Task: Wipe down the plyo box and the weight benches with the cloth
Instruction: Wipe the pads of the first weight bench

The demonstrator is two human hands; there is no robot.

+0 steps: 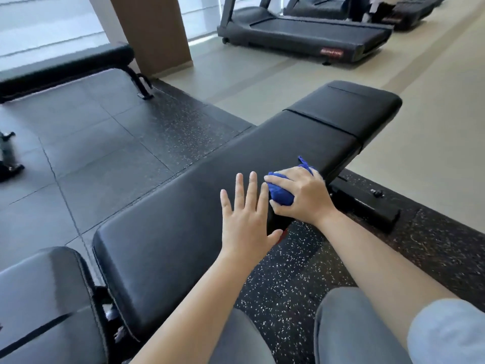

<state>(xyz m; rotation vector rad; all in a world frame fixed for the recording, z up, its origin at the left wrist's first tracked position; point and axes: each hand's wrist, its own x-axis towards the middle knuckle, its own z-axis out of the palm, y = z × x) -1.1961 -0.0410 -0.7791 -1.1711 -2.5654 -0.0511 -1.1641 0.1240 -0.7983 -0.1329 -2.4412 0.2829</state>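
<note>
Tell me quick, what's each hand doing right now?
Left hand: open, fingers straight, over the weight bench, holding nothing.
Right hand: closed around the blue cloth at the bench's near edge.

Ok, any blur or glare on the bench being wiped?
Head view: right hand and blue cloth fairly sharp; near bench pad shows soft daylight sheen, no harsh glare; far bench smeared by motion blur; windows blown out; edges bend, wide-angle.
</note>
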